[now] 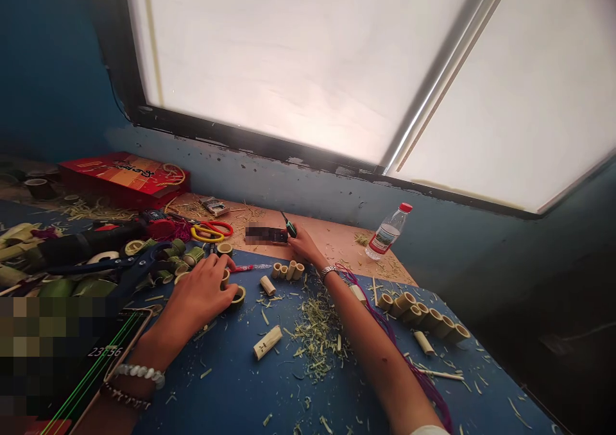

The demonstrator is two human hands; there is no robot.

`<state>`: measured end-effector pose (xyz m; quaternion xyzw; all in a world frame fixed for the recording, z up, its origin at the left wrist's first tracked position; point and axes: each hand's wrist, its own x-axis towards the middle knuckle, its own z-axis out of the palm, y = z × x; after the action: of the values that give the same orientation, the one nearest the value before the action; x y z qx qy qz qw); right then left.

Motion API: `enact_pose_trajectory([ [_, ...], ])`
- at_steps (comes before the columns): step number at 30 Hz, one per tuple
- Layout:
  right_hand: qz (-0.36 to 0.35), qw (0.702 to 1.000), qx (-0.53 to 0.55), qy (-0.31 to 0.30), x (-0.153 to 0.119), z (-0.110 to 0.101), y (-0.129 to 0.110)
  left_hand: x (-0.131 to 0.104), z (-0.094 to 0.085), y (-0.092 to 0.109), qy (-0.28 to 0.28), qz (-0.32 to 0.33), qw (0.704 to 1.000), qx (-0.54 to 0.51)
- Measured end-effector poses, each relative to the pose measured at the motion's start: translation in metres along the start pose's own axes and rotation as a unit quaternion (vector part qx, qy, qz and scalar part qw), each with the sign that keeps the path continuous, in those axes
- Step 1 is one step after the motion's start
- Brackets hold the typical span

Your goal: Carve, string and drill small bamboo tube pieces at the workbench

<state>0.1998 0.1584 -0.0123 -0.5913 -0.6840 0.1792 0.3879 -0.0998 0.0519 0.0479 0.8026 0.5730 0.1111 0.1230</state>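
My left hand (205,292) is curled over short bamboo rings at the left of the blue mat, with its thumb and fingers closed around one bamboo ring (225,277). Another wider bamboo ring (239,297) lies just beside the thumb. Farther back, my right hand (304,246) grips a slim tool with a green and black handle (291,227); its thin tip points up and left, its exact kind unclear. Next to that hand lies a dark flat object (264,235), partly blurred out. Small bamboo tubes (287,271) stand in a row between my hands.
Shavings (317,335) cover the blue mat (226,383). Bamboo rings (423,314) and purple cord (385,326) lie right. A water bottle (389,231) stands by the wall. Yellow-red scissors (212,231), dark-handled cutters (129,268), a red box (122,175) and a phone (91,371) are left.
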Motion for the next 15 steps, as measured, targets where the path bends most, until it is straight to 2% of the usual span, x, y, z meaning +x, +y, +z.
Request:
enact_pose_trajectory([
  [10, -0.005, 1.0, -0.013, -0.002, -0.0015, 0.0003, 0.0008, -0.0022, -0.001, 0.0013, -0.001, 0.0, 1.0, -0.002],
  [15, -0.008, 0.999, -0.033, 0.017, 0.0006, 0.0016, 0.0044, -0.002, -0.0013, 0.0011, -0.001, -0.002, 1.0, 0.001],
])
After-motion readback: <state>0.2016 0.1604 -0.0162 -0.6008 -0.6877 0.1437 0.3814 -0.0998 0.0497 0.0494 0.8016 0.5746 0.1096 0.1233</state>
